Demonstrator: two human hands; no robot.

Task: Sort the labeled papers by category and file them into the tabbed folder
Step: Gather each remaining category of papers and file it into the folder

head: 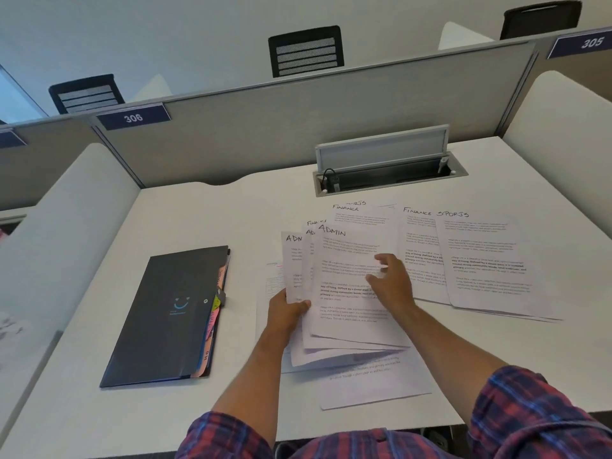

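Plaid sleeves (543,415) above white desk (99,376), grey partition (298,127) beyond

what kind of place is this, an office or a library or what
Probably a shared office or study hall with numbered desk bays: grey fabric divider panels carry dark blue number plates, 306 and 305, black mesh-backed chairs stand beyond, and the white desk has a flip-up cable box.

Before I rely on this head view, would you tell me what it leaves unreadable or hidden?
- Tab labels on the dark folder: too small and edge-on to read.
- Sheets beneath the top ADMIN paper: headings partly covered; some cut to a few letters.
- Body text on the SPORTS sheet: too small.
- Right hand: blurred, so its contact with the paper is unclear.
- Left hand: fingers hidden under the fanned sheets.
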